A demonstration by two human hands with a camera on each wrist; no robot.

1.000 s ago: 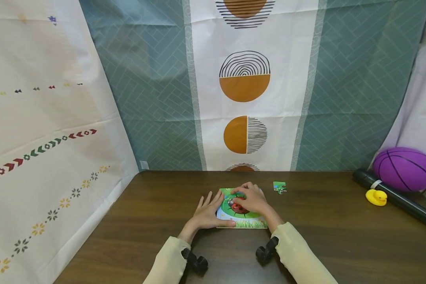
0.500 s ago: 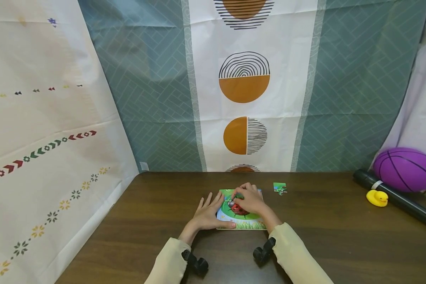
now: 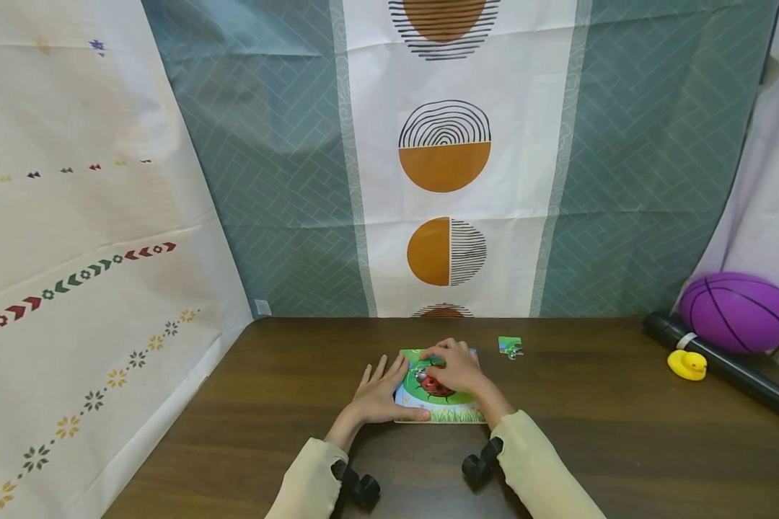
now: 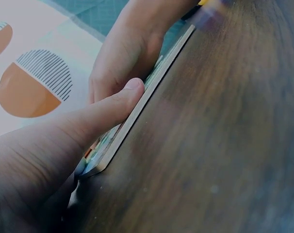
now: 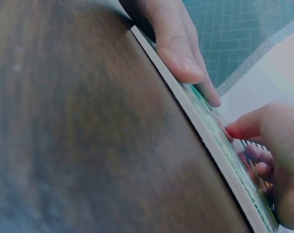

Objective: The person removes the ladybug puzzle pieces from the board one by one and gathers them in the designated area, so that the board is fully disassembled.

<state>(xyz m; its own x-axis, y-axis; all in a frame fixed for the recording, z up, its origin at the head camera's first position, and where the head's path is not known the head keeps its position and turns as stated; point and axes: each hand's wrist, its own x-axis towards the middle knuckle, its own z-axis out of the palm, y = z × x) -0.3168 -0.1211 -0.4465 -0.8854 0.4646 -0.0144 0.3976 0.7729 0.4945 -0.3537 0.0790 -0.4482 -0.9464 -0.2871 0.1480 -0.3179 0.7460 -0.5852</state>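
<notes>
A ladybug jigsaw puzzle with a green, blue and white picture lies flat on the wooden table. Spread fingers of my left hand brace its left side, and the thumb lies along its near edge in the left wrist view. Over the upper part of the picture, my right hand bends its fingers down onto the surface. Its thumb tip touches the puzzle in the right wrist view; I cannot tell whether a piece is pinched there. The puzzle's upper right is hidden under this hand. Behind it lies a loose green jigsaw piece.
A yellow rubber duck stands at the right beside a long black tube. Behind the tube is a purple ball. A patterned curtain hangs along the table's back edge, and a white cloth borders the left.
Thumb and fingertips of my right hand shift slightly over the upper part of the puzzle. The left hand stays in place. The whole head view sinks a little in the frame.
</notes>
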